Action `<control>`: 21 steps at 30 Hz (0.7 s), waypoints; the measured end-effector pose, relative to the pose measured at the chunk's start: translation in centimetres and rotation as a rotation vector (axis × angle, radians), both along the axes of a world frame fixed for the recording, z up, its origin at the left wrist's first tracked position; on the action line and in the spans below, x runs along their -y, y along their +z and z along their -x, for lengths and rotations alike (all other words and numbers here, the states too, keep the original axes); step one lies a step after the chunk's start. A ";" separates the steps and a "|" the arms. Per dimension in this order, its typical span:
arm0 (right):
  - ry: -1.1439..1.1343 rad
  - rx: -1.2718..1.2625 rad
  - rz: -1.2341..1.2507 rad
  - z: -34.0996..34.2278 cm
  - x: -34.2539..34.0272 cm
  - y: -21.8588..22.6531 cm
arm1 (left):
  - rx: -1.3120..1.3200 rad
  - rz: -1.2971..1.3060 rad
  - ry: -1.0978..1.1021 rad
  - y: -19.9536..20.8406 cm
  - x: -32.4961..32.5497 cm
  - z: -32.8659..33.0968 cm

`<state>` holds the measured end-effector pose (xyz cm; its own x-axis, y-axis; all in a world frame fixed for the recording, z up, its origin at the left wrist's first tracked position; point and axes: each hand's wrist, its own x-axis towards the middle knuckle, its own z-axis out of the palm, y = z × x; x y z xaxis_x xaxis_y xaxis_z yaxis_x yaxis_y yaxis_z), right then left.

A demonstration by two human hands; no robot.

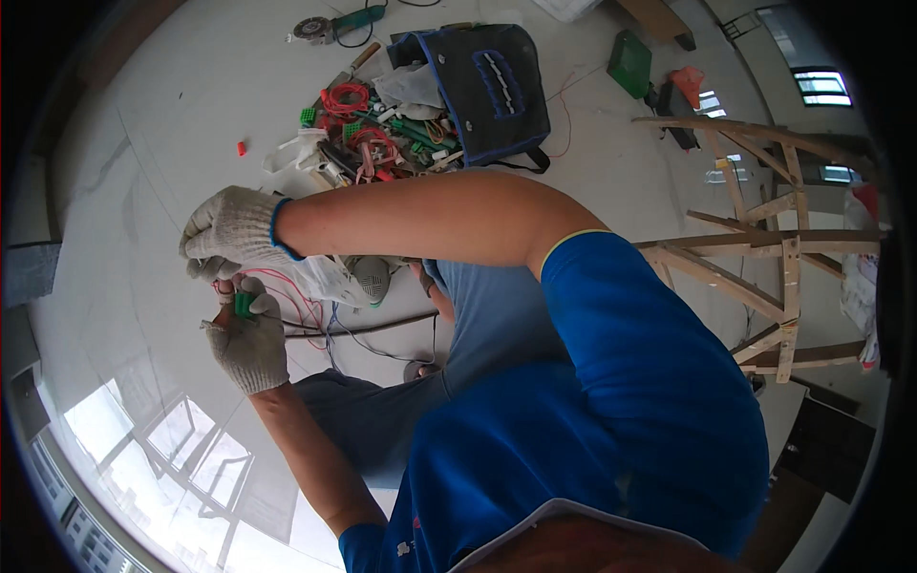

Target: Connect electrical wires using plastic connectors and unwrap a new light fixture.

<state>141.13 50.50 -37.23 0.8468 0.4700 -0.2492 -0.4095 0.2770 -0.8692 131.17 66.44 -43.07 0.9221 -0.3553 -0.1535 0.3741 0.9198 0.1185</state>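
My left hand (pixel 248 346), in a pale knitted work glove with bare fingertips showing, grips a small green plastic piece (pixel 245 305) between thumb and fingers. Just above it is my right hand (pixel 227 232), in a matching glove with a blue cuff edge. Its fingers curl down close to the left fingertips; anything pinched in them is hidden. Beneath the right forearm lie a whitish plastic bag (pixel 330 283) and red wires (pixel 304 304).
A black and blue tool bag (pixel 492 95) lies beside a heap of tools and red cord (pixel 368 134). Farther off is an angle grinder (pixel 330 26). A small red piece (pixel 242 148) is on the tiled floor. Wooden trestles (pixel 785 253) and a green box (pixel 629 64) stand right.
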 end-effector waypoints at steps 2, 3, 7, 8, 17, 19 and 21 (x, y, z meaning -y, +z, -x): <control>-0.005 -0.014 0.011 -0.1 0.0 0.3 | 0.025 0.005 0.033 -0.5 -0.5 -0.1; -0.008 -0.029 0.015 -0.1 0.2 0.4 | 0.034 0.012 0.013 -0.9 -0.4 -0.2; -0.065 -0.057 -0.014 -0.3 0.6 0.3 | 0.072 -0.010 -0.056 0.0 0.3 -0.5; -0.036 -0.044 -0.009 -0.4 0.8 0.5 | 0.131 0.062 -0.137 0.1 0.3 -0.6; 0.050 -0.008 -0.055 -0.7 0.8 1.2 | 0.080 -0.108 0.019 1.4 1.0 0.4; 0.051 -0.047 -0.057 -0.7 1.3 1.3 | 0.117 -0.064 -0.025 1.1 1.1 -0.2; 0.082 -0.089 -0.083 -0.6 1.1 1.4 | 0.084 0.013 -0.060 0.7 0.2 -0.1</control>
